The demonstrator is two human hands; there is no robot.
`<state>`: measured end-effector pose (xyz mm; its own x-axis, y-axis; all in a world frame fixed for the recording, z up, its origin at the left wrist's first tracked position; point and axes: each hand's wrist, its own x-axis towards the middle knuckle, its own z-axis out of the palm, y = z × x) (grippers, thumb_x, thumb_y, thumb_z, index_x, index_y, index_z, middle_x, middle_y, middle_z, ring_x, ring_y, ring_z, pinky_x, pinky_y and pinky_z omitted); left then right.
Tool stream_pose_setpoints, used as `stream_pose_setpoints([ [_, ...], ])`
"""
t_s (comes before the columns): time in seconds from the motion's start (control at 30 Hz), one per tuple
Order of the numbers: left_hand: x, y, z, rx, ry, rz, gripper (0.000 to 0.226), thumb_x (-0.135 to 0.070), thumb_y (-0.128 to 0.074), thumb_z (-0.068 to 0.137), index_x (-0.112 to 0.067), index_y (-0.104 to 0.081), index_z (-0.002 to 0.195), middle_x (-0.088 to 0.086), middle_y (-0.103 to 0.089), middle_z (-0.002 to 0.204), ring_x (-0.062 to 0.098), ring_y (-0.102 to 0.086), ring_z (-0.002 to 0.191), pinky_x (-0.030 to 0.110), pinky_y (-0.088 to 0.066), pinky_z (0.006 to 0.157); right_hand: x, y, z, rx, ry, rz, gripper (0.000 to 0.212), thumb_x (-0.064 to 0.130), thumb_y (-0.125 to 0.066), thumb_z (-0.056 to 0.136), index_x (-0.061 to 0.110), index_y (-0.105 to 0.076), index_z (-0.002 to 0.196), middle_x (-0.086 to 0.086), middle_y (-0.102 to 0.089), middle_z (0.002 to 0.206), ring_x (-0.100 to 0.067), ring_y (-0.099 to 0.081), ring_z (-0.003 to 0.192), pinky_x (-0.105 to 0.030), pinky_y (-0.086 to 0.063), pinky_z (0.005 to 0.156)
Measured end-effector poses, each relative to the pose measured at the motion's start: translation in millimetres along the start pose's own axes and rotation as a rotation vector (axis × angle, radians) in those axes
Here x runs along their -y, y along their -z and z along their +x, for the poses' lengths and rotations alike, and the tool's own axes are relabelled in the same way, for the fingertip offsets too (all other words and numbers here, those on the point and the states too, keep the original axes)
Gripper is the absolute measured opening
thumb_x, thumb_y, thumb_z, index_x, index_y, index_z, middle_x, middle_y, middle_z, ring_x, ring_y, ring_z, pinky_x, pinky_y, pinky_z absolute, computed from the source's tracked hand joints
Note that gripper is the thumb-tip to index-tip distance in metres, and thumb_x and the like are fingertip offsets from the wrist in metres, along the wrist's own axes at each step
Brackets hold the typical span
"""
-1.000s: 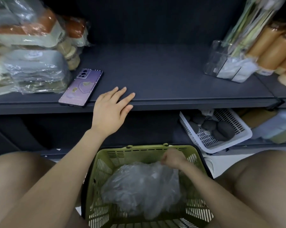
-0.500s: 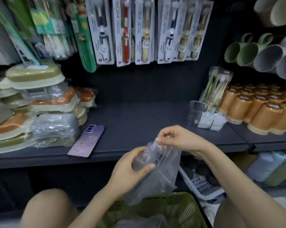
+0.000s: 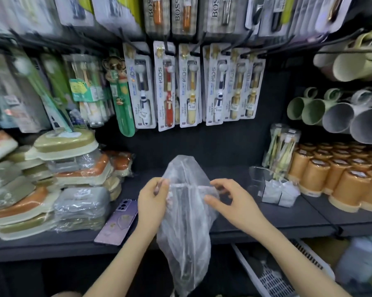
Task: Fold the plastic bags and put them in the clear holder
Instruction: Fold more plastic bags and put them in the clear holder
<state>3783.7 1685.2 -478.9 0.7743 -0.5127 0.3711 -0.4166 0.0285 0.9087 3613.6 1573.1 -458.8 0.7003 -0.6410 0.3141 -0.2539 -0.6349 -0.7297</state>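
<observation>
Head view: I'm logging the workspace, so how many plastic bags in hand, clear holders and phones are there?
Plastic bag: 1
Clear holder: 1
Phone: 1
Total: 3

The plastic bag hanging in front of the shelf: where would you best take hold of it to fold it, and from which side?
Pinch the plastic bag at its upper band, coming in from both sides, as the left hand and right hand do. It is limp and hangs down, so a high grip probably keeps it flat.
</observation>
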Motion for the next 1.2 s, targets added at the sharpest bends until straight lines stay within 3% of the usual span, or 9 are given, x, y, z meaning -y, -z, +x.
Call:
stream_pose_setpoints([
  [0.23, 3.0, 13.4, 13.3, -0.017, 0.034, -0.022, 0.017, -0.026, -0.054, 0.097, -0.02, -0.063, 0.085, -0.005, -0.055, 0.063, -0.003, -0.05, 0.053, 0.011, -0.041, 0.055, -5.8, -18.5, 17.5, 0.0, -0.138, 0.252, 0.017, 0.005, -0.068, 0.084, 0.022, -0.07, 0.088, 0.007, -0.066, 0.081, 0.005, -0.056, 0.065, -0.01, -0.047, 0.066],
  [0.4, 11.3, 29.7, 20.6, -0.019, 0.06, -0.091, 0.021, -0.028, -0.053, 0.098, -0.015, -0.062, 0.084, -0.009, -0.048, 0.056, -0.001, -0.044, 0.049, 0.019, -0.04, 0.054, -8.0, -21.1, 28.3, -0.039, -0.16, 0.234, 0.016, 0.008, -0.065, 0.088, 0.021, -0.069, 0.079, 0.01, -0.068, 0.084, 0.001, -0.06, 0.073, -0.007, -0.044, 0.064],
  [0.53, 15.5, 36.2, 23.6, -0.014, 0.035, -0.069, 0.027, -0.03, -0.051, 0.098, -0.012, -0.06, 0.08, -0.013, -0.045, 0.052, 0.0, -0.041, 0.048, 0.017, -0.037, 0.052, -6.9, -22.2, 31.4, 0.046, -0.182, 0.322, 0.007, 0.02, -0.06, 0.093, 0.021, -0.059, 0.099, 0.01, -0.063, 0.106, -0.005, -0.06, 0.093, -0.01, -0.044, 0.069],
  [0.6, 14.7, 33.5, 23.4, 0.0, 0.024, -0.079, 0.028, -0.029, -0.051, 0.098, -0.013, -0.058, 0.078, -0.014, -0.045, 0.05, 0.0, -0.04, 0.049, 0.015, -0.037, 0.05, -5.3, -28.1, 31.4, 0.158, -0.227, 0.387, 0.028, 0.029, -0.062, 0.092, 0.027, -0.051, 0.118, 0.013, -0.057, 0.117, -0.002, -0.059, 0.103, -0.012, -0.044, 0.071],
  [0.77, 15.1, 29.0, 24.7, 0.03, 0.014, -0.116, 0.031, -0.029, -0.05, 0.099, -0.019, -0.054, 0.07, -0.014, -0.042, 0.051, 0.005, -0.038, 0.053, 0.024, -0.035, 0.056, -10.3, -48.7, 35.2, 0.185, -0.263, 0.34, 0.037, 0.021, -0.062, 0.093, 0.021, -0.052, 0.129, 0.007, -0.063, 0.104, -0.001, -0.059, 0.092, -0.01, -0.043, 0.069],
  [0.83, 14.1, 28.8, 25.4, 0.029, 0.013, -0.124, 0.032, -0.03, -0.05, 0.099, -0.021, -0.053, 0.068, -0.014, -0.041, 0.051, 0.005, -0.037, 0.053, 0.025, -0.034, 0.057, -12.6, -54.4, 39.7, 0.17, -0.283, 0.328, 0.039, 0.021, -0.061, 0.093, 0.02, -0.053, 0.131, 0.002, -0.061, 0.107, -0.004, -0.058, 0.093, -0.012, -0.043, 0.075],
  [0.97, 10.7, 30.0, 23.4, 0.039, 0.026, -0.132, 0.026, -0.028, -0.05, 0.099, -0.017, -0.061, 0.078, -0.017, -0.05, 0.054, -0.002, -0.045, 0.054, 0.019, -0.038, 0.059, -16.0, -69.8, 49.1, 0.26, -0.328, 0.409, 0.044, 0.024, -0.061, 0.093, 0.021, -0.049, 0.136, 0.005, -0.052, 0.129, -0.011, -0.049, 0.121, -0.023, -0.043, 0.096],
  [1.1, 17.7, 39.4, 26.4, 0.011, 0.023, -0.111, 0.032, -0.031, -0.051, 0.098, -0.003, -0.061, 0.086, -0.003, -0.046, 0.062, 0.002, -0.042, 0.056, 0.017, -0.038, 0.057, -12.0, -76.0, 49.4, 0.163, -0.3, 0.508, 0.012, 0.015, -0.063, 0.092, 0.005, -0.068, 0.096, -0.002, -0.069, 0.089, -0.012, -0.063, 0.082, -0.016, -0.05, 0.071],
  [1.2, 29.2, 56.5, 35.7, -0.061, 0.072, -0.074, 0.038, -0.03, -0.052, 0.098, 0.006, -0.058, 0.088, -0.003, -0.04, 0.058, 0.005, -0.036, 0.05, 0.016, -0.032, 0.047, -14.2, -60.3, 42.7, 0.084, -0.257, 0.529, 0.013, 0.011, -0.07, 0.087, 0.001, -0.067, 0.08, -0.009, -0.067, 0.067, -0.018, -0.06, 0.064, -0.025, -0.052, 0.06],
])
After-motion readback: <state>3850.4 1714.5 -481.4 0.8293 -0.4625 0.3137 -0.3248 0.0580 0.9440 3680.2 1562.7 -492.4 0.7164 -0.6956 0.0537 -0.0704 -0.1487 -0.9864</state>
